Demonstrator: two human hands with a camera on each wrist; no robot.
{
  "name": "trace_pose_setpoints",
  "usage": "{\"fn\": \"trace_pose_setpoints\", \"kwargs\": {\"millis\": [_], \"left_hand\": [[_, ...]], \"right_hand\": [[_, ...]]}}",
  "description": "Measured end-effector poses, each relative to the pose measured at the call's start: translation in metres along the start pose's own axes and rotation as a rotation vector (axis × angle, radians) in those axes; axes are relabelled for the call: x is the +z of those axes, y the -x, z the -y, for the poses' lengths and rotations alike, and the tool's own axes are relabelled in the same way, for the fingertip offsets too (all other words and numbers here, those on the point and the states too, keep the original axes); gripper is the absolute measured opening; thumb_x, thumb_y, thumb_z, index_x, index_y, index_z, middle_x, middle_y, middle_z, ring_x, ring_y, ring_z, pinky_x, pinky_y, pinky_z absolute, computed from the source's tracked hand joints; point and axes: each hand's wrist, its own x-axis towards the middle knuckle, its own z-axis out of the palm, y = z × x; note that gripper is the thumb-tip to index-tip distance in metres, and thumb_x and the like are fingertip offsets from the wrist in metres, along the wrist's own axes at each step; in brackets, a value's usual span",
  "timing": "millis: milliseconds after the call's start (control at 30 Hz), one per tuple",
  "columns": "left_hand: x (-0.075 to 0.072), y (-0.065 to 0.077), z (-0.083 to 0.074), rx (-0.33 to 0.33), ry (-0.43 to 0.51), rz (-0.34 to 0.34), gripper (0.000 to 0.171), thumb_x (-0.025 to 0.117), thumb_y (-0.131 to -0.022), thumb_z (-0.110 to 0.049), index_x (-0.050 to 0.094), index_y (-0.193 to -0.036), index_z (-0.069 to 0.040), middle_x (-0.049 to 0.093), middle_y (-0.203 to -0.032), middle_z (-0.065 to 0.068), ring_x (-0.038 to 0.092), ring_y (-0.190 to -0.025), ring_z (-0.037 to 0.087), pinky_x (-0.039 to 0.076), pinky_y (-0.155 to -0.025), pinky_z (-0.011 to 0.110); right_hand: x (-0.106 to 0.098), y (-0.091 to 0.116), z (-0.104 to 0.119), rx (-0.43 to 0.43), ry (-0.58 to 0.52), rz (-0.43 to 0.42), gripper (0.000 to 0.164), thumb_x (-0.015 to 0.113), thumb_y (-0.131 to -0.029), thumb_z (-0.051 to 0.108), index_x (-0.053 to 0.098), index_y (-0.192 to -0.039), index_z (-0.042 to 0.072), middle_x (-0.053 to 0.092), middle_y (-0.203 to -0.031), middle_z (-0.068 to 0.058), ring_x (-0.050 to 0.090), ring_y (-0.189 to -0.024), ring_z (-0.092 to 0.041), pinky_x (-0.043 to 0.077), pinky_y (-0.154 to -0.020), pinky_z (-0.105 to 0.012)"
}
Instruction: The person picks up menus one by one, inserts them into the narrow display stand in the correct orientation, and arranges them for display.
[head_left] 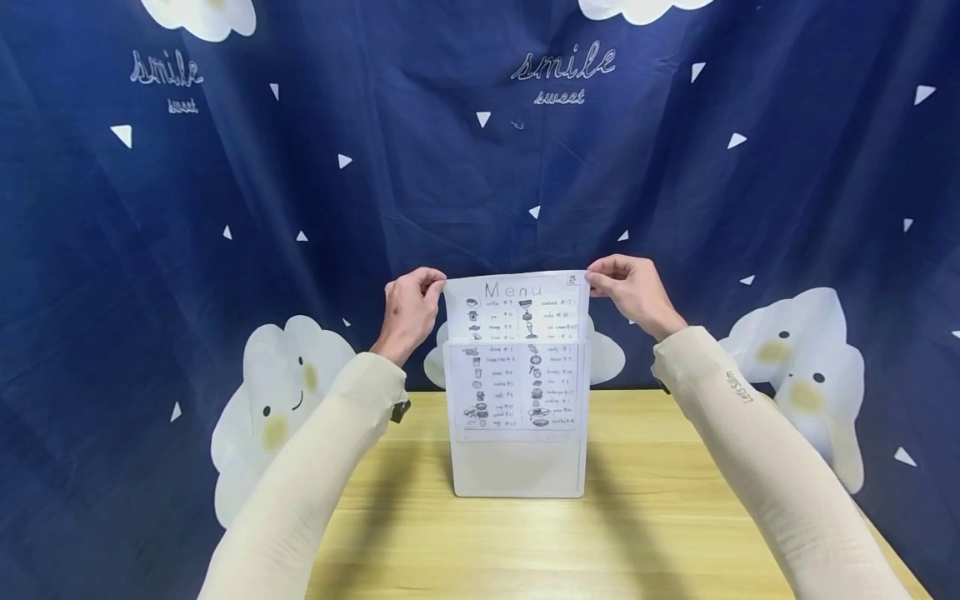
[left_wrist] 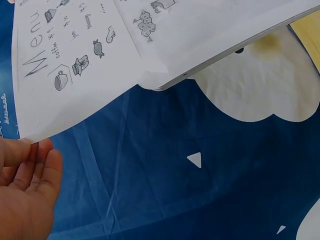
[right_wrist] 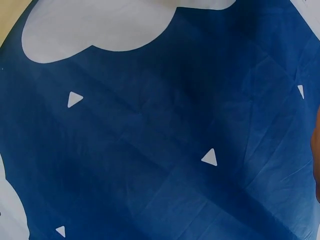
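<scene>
A paper menu sheet [head_left: 513, 304] with handwritten words and small drawings stands upright, its lower part inside a clear display holder [head_left: 517, 471]. The top of the sheet sticks out above the holder's upper edge. My left hand [head_left: 408, 312] pinches the sheet's top left corner between thumb and fingers. At the top right corner, my right hand [head_left: 633, 292] pinches the paper likewise. In the left wrist view the left hand [left_wrist: 30, 185] grips the corner near the word "Menu". Only a sliver of the right hand [right_wrist: 316, 155] shows at the edge of the right wrist view.
The holder stands on a light wooden table [head_left: 405, 517]. Behind it hangs a dark blue curtain [head_left: 450, 167] with white clouds, triangles and lettering. A printed cloud [head_left: 281, 400] lies left of the holder, and others appear at the right.
</scene>
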Motion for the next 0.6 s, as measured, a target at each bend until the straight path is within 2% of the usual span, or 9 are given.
{"fn": "trace_pose_setpoints", "kwargs": {"millis": [400, 600], "left_hand": [[0.0007, 0.0023, 0.0019, 0.004, -0.002, 0.004, 0.013, 0.063, -0.099, -0.009, 0.073, -0.101, -0.002, 0.071, -0.092, 0.012, 0.063, -0.08, 0.024, 0.05, -0.069, 0.034], [0.0013, 0.0035, 0.0019, -0.002, -0.006, 0.005, 0.013, 0.063, -0.099, -0.009, 0.073, -0.102, -0.002, 0.071, -0.092, 0.012, 0.063, -0.081, 0.024, 0.051, -0.07, 0.034]], "right_hand": [[0.0015, 0.002, -0.0028, -0.003, 0.018, 0.003, 0.017, 0.066, -0.098, 0.013, 0.069, -0.107, -0.001, 0.071, -0.107, -0.017, 0.071, -0.087, -0.019, 0.051, -0.095, -0.043], [0.0021, 0.0022, -0.0043, 0.005, 0.015, 0.004, 0.016, 0.066, -0.098, 0.012, 0.069, -0.107, -0.001, 0.071, -0.108, -0.017, 0.071, -0.089, -0.022, 0.051, -0.096, -0.044]]}}
